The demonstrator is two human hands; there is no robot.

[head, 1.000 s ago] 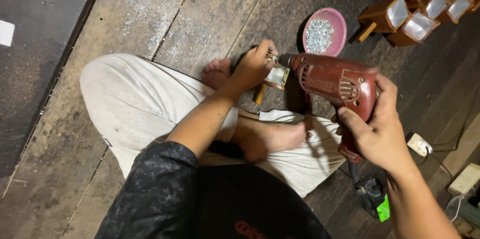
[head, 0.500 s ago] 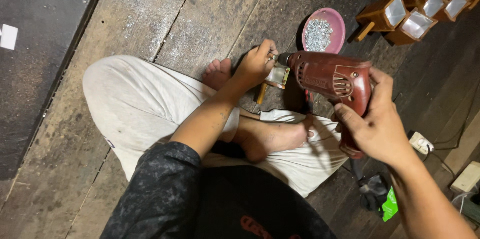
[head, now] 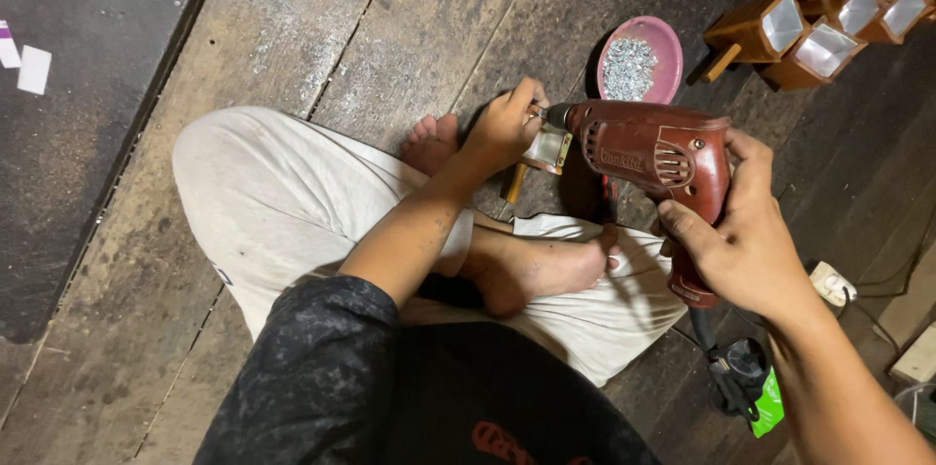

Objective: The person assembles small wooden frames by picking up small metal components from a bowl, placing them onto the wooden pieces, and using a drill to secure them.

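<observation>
On the far left, a dark mat (head: 68,134) is laid over the plank floor (head: 322,26), and two small rectangular paper labels (head: 34,68), white with one edged in purple, are seen near its left edge. Pale trousers (head: 273,202) and crossed bare feet are seen at centre, the person being seated on the floor.

Left hand (head: 505,126) is closed around a small wooden piece (head: 544,150) with a pale glassy face and a yellow peg below; the grip is pinched on it, held just above the floor in front of the feet. Piece is judged light, stiff, and somewhat fragile at the pane, so it is best taken by the wooden frame.

Drill tip is set against that piece. The red electric drill (head: 648,148) is held by the right hand (head: 746,241), grip wrapped tight around the handle, a finger near the trigger. Drill is judged heavy, hard, not slippery; the handle is the place to hold. A cord runs down from it.

Behind the drill, a pink bowl (head: 659,36) of small silvery bits is set on the floor. At top right, more small wooden boxes (head: 770,31) with pale panes are grouped. At lower right, a white plug block (head: 832,282) and a green tag (head: 770,406) are noted.
</observation>
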